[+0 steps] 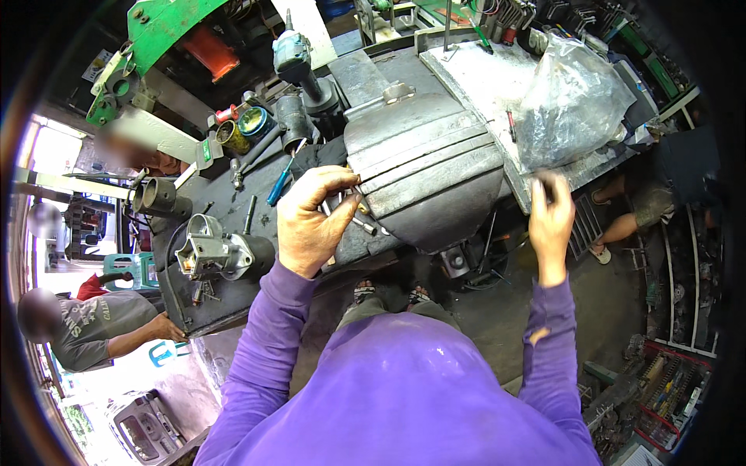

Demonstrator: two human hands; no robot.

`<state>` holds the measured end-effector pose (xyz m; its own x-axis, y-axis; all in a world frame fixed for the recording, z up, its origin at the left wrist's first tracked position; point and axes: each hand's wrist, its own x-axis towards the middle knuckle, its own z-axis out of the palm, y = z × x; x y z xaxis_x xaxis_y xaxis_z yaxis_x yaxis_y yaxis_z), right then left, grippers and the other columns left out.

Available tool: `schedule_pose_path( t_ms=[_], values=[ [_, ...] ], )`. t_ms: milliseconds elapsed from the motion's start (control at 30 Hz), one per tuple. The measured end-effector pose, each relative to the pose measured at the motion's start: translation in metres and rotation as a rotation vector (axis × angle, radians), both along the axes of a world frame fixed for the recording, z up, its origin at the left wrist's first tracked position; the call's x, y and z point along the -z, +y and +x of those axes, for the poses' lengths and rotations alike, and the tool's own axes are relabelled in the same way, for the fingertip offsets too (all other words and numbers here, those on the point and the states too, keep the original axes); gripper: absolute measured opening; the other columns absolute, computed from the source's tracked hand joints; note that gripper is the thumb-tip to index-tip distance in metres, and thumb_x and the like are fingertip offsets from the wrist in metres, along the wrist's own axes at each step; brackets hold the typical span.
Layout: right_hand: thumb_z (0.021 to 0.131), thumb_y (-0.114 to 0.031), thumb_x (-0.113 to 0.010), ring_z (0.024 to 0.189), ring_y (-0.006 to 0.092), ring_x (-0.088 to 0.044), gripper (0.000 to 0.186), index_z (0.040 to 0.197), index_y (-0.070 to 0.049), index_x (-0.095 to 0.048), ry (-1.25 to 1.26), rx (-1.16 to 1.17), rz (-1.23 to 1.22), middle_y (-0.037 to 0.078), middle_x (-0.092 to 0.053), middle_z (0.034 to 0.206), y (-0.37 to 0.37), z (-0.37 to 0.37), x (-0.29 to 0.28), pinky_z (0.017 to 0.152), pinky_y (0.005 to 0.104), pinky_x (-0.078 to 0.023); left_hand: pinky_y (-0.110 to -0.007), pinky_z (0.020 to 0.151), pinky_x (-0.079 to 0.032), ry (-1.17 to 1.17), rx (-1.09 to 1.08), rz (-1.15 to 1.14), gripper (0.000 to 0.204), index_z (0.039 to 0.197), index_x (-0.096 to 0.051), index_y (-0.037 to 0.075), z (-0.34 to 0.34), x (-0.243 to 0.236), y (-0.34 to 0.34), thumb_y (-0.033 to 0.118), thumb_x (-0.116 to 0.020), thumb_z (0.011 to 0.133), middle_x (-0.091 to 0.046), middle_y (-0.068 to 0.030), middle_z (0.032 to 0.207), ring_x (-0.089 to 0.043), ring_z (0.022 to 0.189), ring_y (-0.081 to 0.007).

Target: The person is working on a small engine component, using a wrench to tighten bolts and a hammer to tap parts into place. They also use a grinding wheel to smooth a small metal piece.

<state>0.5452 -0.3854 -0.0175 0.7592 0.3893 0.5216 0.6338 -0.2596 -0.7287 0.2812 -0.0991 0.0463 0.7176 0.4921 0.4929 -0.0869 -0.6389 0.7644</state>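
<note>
My left hand [312,213] is at the left side of a large grey metal block [427,155] that looks like a bench vise. Thumb and forefinger are pinched around something small and partly hidden. A socket-like metal rod [364,226] lies just below those fingertips. My right hand [552,221] is raised by the near edge of a pale board [466,78], its fingertips bent and smeared by motion, so I cannot see whether they hold anything. Beyond it on the board sits a clear plastic bag [571,105], with a small red-handled tool [511,126] beside it.
Left on the dark bench [233,299] stand a cast metal housing [221,248], a blue-handled screwdriver [280,182], an open grease tub [252,120] and a cordless impact wrench [294,58]. A person [93,326] touches the bench's left corner; another person's leg [622,229] shows at right.
</note>
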Motion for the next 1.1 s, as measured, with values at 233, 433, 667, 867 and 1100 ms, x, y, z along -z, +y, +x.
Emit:
schedule_pose_path(
  t_ms=[233, 433, 667, 867, 1100],
  values=[
    [0.096, -0.013, -0.072, 0.09, 0.0185, -0.07, 0.022, 0.107, 0.005, -0.076, 1.035, -0.037, -0.38, 0.011, -0.077, 0.095, -0.081, -0.115, 0.19, 0.083, 0.0339, -0.055, -0.03, 0.09, -0.059, 0.027, 0.055, -0.017, 0.027, 0.107, -0.077, 0.002, 0.0, 0.002, 0.008, -0.007, -0.083, 0.083, -0.077, -0.0106, 0.109, -0.074, 0.101, -0.0177],
    [0.094, 0.004, -0.062, 0.114, 0.018, -0.064, 0.056, 0.15, -0.001, -0.055, 1.1, -0.071, -0.012, 0.011, -0.07, 0.129, -0.006, -0.159, 0.242, 0.098, 0.0312, -0.051, -0.029, 0.09, -0.06, 0.05, 0.084, 0.151, 0.027, 0.107, -0.076, 0.001, -0.001, -0.002, 0.014, -0.008, -0.084, 0.082, -0.076, -0.0101, 0.109, -0.075, 0.098, -0.0163],
    [0.103, -0.017, -0.055, 0.109, 0.033, -0.072, 0.026, 0.123, -0.007, -0.068, 1.905, 0.134, 0.889, 0.013, -0.071, 0.122, 0.035, -0.178, 0.253, 0.092, 0.0505, -0.06, -0.029, 0.081, -0.061, 0.152, 0.144, -0.03, 0.025, 0.105, -0.078, 0.002, 0.004, -0.012, 0.021, -0.003, -0.084, 0.081, -0.076, -0.0092, 0.101, -0.076, 0.088, -0.0164],
    [0.087, -0.002, -0.056, 0.104, 0.0309, -0.065, 0.053, 0.14, -0.004, -0.053, 1.562, 0.39, 1.235, 0.011, -0.056, 0.121, 0.014, -0.104, 0.216, 0.095, 0.0546, -0.058, -0.029, 0.079, -0.061, 0.219, 0.143, 0.015, 0.02, 0.102, -0.078, 0.002, 0.008, -0.023, 0.02, 0.001, -0.081, 0.082, -0.075, -0.0089, 0.096, -0.075, 0.084, -0.0158],
    [0.094, 0.009, -0.051, 0.105, 0.0304, -0.072, 0.067, 0.159, -0.009, -0.049, 0.528, -0.129, 0.671, 0.013, -0.064, 0.12, -0.008, -0.083, 0.037, 0.097, 0.0433, -0.061, -0.028, 0.081, -0.061, 0.239, 0.156, 0.3, 0.02, 0.102, -0.079, 0.003, 0.009, -0.029, 0.021, 0.0, -0.081, 0.083, -0.076, -0.0081, 0.099, -0.076, 0.089, -0.0151]
  ],
)
